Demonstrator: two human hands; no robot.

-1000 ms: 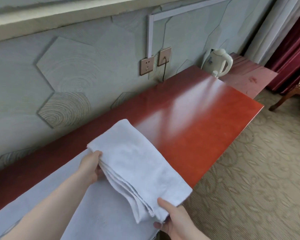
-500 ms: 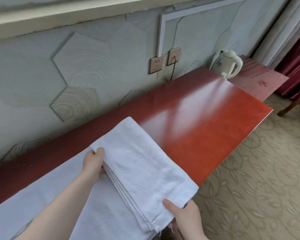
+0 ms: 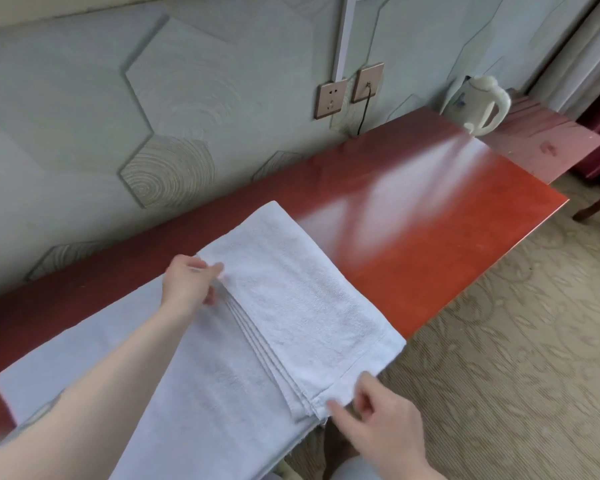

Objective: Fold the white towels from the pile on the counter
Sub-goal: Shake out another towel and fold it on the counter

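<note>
A glossy red counter [image 3: 430, 244] runs along a grey patterned wall, a white kettle [image 3: 478, 105] at its far end. The folded white towel [image 3: 298, 306] lies on a flat-spread towel [image 3: 153, 368] at the near edge, so its layers stay square. The left hand [image 3: 187, 285] pinches the far stacked corner with curled fingers; the right hand [image 3: 385, 420], fingers loosely bent, touches the near corner, apparently aligning edges.
</note>
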